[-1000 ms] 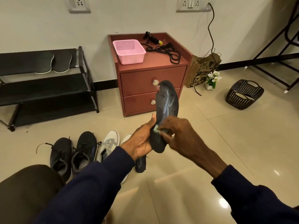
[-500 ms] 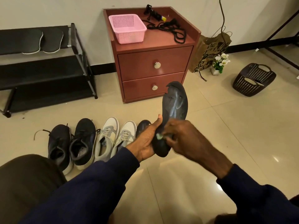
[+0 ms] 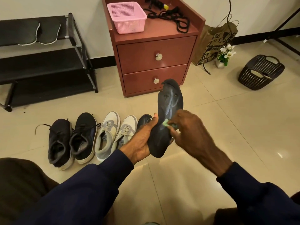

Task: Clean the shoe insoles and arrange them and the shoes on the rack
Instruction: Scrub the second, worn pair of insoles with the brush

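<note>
Extending from the bottom edge, two dark-blue sleeves (image 3: 90, 189) are directed toward the middle of the view. The left hand (image 3: 141, 140) is wrapped round the heel end of a dark insole (image 3: 168, 109), with the thumb laid along its left edge. The insole is held roughly upright above the floor, toe end up, with its pale-streaked face turned toward the camera. The right hand (image 3: 193, 135) is closed on a small green cloth (image 3: 166, 127), which is pressed against the face of the insole at mid-length; only a small part of the cloth is exposed past the fingers. Directly behind the left hand, a second dark insole (image 3: 143, 120) is laid on the tiled floor (image 3: 227, 120) and is partly hidden. To its left, four shoes are lined up side by side with toes pointing away: a grey-and-white pair of sneakers (image 3: 108, 137) is placed next to the floor insole, followed by a black pair of sneakers (image 3: 84, 137) with loose laces. Farther back on the left, a black shoe rack (image 3: 78, 46) is set against the wall, and two pale-edged insoles (image 3: 26, 34) are laid side by side on its top shelf. Beside the rack, a reddish-brown two-drawer cabinet (image 3: 154, 46) is positioned against the wall. A pink perforated basket (image 3: 126, 17) and a tangle of black cord (image 3: 175, 18) are carried on its top. To the right of the cabinet, a printed paper bag (image 3: 212, 41) is propped up, with a small pot of white flowers (image 3: 226, 54) just in front. A dark woven basket (image 3: 261, 72) is tilted on the floor, well apart from the cabinet.
</note>
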